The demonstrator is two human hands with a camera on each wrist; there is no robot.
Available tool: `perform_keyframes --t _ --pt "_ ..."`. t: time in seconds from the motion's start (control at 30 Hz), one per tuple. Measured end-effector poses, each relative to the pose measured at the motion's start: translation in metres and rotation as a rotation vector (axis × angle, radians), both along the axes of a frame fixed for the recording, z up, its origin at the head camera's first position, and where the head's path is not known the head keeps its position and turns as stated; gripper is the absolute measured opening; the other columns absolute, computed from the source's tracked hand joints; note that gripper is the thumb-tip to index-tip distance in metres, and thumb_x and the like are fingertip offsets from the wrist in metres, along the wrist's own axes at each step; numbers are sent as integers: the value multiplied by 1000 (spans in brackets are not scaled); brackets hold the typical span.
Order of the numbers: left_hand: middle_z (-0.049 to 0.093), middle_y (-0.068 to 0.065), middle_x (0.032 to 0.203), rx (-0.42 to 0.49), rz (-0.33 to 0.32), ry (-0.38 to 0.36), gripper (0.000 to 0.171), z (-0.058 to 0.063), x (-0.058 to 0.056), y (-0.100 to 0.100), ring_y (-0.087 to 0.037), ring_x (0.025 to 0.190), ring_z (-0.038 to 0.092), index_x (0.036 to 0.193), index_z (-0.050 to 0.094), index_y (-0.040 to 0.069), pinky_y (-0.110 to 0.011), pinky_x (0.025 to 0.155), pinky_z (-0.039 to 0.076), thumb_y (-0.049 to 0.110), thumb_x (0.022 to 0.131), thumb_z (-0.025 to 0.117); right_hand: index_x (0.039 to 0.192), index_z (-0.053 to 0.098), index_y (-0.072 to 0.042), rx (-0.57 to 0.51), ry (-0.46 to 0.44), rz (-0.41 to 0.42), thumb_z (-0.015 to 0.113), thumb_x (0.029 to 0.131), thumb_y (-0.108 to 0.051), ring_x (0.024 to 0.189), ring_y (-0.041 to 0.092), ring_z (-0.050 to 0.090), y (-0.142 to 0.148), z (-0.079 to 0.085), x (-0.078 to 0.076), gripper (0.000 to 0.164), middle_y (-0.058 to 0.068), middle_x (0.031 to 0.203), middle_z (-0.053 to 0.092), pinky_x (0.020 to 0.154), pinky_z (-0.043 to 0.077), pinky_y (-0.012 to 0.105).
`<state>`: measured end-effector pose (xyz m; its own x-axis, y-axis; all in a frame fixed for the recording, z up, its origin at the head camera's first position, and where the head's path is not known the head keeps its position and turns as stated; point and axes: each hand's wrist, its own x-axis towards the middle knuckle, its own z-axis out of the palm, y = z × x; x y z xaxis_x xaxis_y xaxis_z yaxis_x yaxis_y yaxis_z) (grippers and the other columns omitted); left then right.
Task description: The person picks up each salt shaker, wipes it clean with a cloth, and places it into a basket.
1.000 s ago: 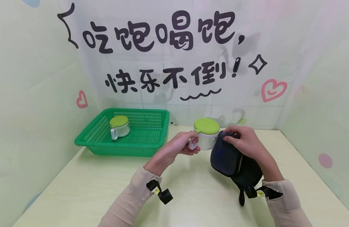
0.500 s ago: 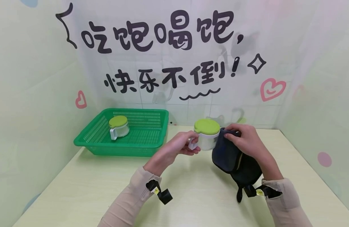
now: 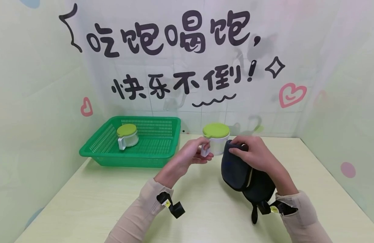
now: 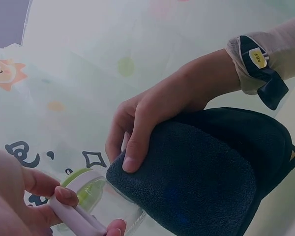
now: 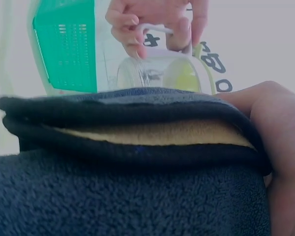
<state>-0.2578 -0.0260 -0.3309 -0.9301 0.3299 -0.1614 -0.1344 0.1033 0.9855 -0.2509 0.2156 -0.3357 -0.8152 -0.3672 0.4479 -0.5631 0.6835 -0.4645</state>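
By its white handle, my left hand holds a clear jar with a green lid, above the table. A thick dark blue cloth with black edging and a hanging loop is gripped by my right hand, thumb on one face. The cloth's upper edge is against or very near the jar's right side; whether they touch is hard to tell. In the right wrist view, the folded cloth shows a tan inner layer and partly hides the jar.
At the back left of the table stands a green plastic basket. Inside it sits a similar jar with a green lid and white handle. A printed wall sheet hangs behind, with side panels left and right.
The jar has shifted slightly left and up in my left hand. My right hand and the cloth have moved left too, a little lower. Both grips are kept.
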Motion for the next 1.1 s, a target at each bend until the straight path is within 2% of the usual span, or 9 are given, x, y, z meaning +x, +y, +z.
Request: perform_keyframes --t 0.13,0.5,0.97,1.1 --pt "70 -6 83 1 0 0 29 0 -1 1 -16 77 68 77 51 14 -24 71 56 32 99 50 102 77 -13 9 -10 17 75 93 -14 80 14 65 -2 0 0 9 3 95 77 78 57 34" --pt "70 -6 85 -40 -32 22 28 1 -1 0 -16 78 69 77 50 14 -24 72 56 32 99 49 100 78 -12 9 -16 -52 75 92 -12 79 16 65 4 0 -1 8 4 94 78 76 55 35" --pt "70 -7 85 -78 -95 40 29 2 0 -5 -17 78 69 76 49 14 -25 73 55 33 98 48 104 77 -8 -1 17 -127 74 93 -9 90 26 71 12 3 -1 12 10 101 79 84 58 48" --pt "70 -7 82 -66 -84 48 28 3 -1 -6 -16 75 67 73 46 15 -25 71 55 33 95 48 104 77 -7 -9 37 -131 74 92 -8 91 27 71 12 3 -1 12 11 101 79 83 57 48"
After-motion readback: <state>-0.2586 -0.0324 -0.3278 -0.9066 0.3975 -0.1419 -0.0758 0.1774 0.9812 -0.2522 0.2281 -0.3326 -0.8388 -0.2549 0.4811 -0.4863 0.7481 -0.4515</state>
